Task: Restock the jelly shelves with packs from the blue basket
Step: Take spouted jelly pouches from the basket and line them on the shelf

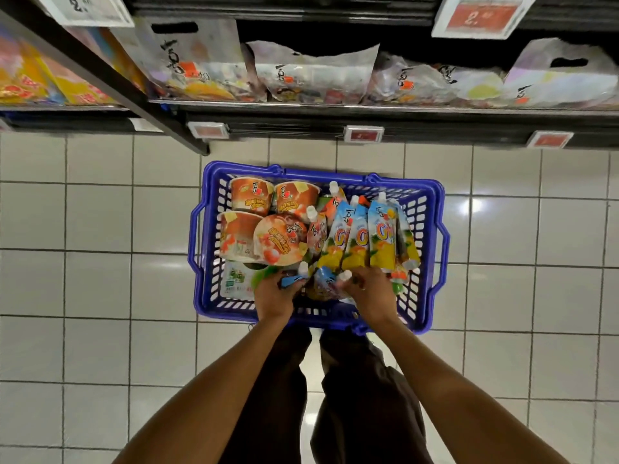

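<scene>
four jelly cups (268,226), one blue basket (432,209), two hands (274,289).

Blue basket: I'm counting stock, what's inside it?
Inside the blue basket: orange jelly cups on the left, spouted pouches on the right. Both hands and upper packs cover whatever lies beneath.

Perhaps "2." on price tag (483,15)

Blue basket (432,229) on pale grey tiled floor (100,279); orange tubs (251,199) at ten o'clock, blue-and-yellow pouches (382,236) at two.
</scene>
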Available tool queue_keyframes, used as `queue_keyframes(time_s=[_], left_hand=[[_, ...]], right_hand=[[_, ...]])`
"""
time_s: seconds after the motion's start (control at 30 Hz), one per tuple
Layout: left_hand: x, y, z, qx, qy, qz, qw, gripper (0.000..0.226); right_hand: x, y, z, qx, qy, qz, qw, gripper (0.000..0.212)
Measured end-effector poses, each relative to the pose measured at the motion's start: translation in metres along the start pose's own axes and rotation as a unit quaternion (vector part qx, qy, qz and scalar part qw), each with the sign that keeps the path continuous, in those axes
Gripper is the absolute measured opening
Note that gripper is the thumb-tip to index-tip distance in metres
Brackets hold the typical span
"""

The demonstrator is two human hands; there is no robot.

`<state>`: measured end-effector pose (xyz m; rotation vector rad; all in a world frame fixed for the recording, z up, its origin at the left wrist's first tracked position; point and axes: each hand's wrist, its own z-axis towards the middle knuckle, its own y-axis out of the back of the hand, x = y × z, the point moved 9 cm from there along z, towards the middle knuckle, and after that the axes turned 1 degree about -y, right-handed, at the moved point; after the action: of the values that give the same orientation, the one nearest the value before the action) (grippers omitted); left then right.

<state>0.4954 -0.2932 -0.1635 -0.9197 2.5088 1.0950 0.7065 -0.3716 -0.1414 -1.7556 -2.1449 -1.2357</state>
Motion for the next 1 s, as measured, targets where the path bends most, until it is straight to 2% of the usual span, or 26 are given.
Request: queue_keyframes(time_s=[0.07, 0.13, 0.17, 0.2, 0.3, 0.37, 0.43, 0.47, 0.53, 0.6, 0.67, 0.77, 0.87, 0.93, 1.0], left_hand=[[-0.008, 0.012, -0.013, 0.006, -0.033, 0.012, 0.999, 0.029], [-0.023, 0.026, -0.031, 0.037, -0.068, -0.035, 0.996, 0.022], [-0.032, 0.035, -0.041, 0.056, -0.074, -0.074, 0.993, 0.018], [-0.044, 0.048, -0.052, 0.067, -0.075, -0.115, 0.988, 0.013], [-0.088, 0.099, -0.081, 0.043, -0.052, -0.217, 0.974, 0.001], [-0.129, 0.132, -0.106, 0.053, -0.021, -0.319, 0.946, 0.012], [-0.177, 0.159, -0.133, 0.103, 0.006, -0.411, 0.906, 0.039], [-0.202, 0.177, -0.148, 0.119, 0.012, -0.433, 0.893, 0.046], [-0.253, 0.220, -0.177, 0.133, -0.003, -0.457, 0.880, 0.045], [-0.303, 0.262, -0.207, 0.152, -0.034, -0.464, 0.872, 0.039], [-0.347, 0.300, -0.241, 0.180, -0.055, -0.471, 0.862, 0.037], [-0.400, 0.357, -0.291, 0.201, -0.109, -0.485, 0.844, 0.029], [-0.436, 0.413, -0.334, 0.182, -0.196, -0.467, 0.843, 0.017], [-0.456, 0.445, -0.360, 0.158, -0.253, -0.446, 0.844, 0.026], [-0.474, 0.474, -0.384, 0.136, -0.296, -0.438, 0.838, 0.033]], right_hand=[[0.006, 0.004, -0.009, 0.028, -0.003, 0.036, 0.999, 0.010], [0.016, 0.023, -0.021, 0.025, -0.006, 0.124, 0.992, 0.007], [0.025, 0.038, -0.028, 0.012, -0.001, 0.169, 0.986, 0.004], [0.036, 0.055, -0.036, -0.004, 0.004, 0.206, 0.978, 0.012], [0.072, 0.113, -0.063, -0.064, -0.024, 0.308, 0.949, 0.024], [0.102, 0.151, -0.085, -0.098, -0.072, 0.386, 0.915, 0.024], [0.139, 0.181, -0.108, -0.094, -0.113, 0.451, 0.880, 0.034], [0.158, 0.194, -0.121, -0.081, -0.136, 0.478, 0.864, 0.042], [0.203, 0.216, -0.148, -0.001, -0.158, 0.550, 0.820, 0.059], [0.259, 0.239, -0.177, 0.109, -0.134, 0.605, 0.777, 0.058], [0.306, 0.267, -0.208, 0.164, -0.103, 0.629, 0.753, 0.059], [0.375, 0.313, -0.254, 0.209, -0.039, 0.621, 0.754, 0.066], [0.437, 0.353, -0.294, 0.220, 0.013, 0.606, 0.765, 0.069], [0.473, 0.374, -0.318, 0.222, 0.030, 0.598, 0.769, 0.065], [0.512, 0.395, -0.345, 0.231, 0.069, 0.594, 0.768, 0.050]])
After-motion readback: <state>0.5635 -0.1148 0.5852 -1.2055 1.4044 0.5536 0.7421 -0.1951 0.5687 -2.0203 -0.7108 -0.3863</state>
